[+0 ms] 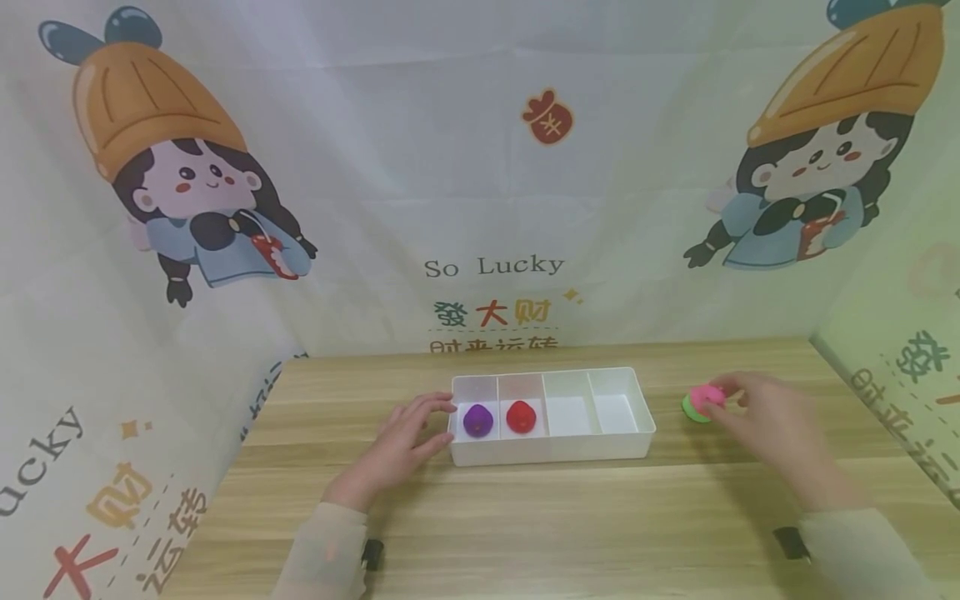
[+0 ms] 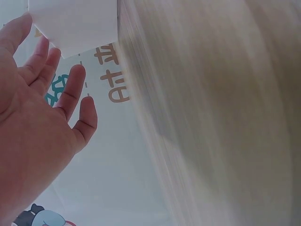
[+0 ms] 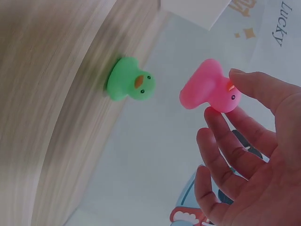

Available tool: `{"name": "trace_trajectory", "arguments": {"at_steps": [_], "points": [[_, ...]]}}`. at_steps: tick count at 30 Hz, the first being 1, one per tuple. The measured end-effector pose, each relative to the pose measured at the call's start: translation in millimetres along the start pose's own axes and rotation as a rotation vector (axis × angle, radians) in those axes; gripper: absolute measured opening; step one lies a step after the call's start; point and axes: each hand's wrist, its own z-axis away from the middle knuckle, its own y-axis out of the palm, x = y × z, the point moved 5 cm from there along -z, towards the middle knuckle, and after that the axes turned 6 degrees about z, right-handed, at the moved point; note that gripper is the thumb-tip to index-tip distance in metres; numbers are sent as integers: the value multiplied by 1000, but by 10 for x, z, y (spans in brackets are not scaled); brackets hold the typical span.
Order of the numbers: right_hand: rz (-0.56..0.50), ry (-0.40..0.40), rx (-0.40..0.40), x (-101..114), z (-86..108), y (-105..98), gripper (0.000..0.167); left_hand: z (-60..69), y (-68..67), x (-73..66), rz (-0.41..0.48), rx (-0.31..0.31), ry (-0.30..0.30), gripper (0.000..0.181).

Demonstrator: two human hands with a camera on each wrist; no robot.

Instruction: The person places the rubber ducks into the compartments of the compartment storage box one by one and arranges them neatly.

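My right hand pinches a pink rubber duck by its head, between thumb and fingers. In the right wrist view the duck hangs above the table, apart from a green rubber duck that stands on the wood. From the head view the pink duck partly covers the green one. My left hand touches the left end of a white divided box with its fingertips, fingers spread. Inside the box, a purple duck sits in the leftmost compartment and a red duck in the one beside it.
The two right compartments of the box hold nothing visible. Under everything lies a wood-grain table. A printed cloth hangs behind the table and along both sides.
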Motion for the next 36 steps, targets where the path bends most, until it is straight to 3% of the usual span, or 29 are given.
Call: {"name": "trace_trajectory", "arguments": {"at_steps": [5,11,22,30,36], "points": [[-10,-11,-7,82,-9,25,39,8,-4,-11,3,2,1,41],[16,5,-9,182,-24,17,50,10,-9,-22,-1,2,4,41],[-10,-41,-29,391,-40,36,37,9,-6,-23,16,6,4,41],[-11,-59,-49,533,-43,130,38,8,-4,-22,6,5,7,42],[-54,-96,-102,644,-36,148,35,7,4,-5,5,2,5,42]]}}
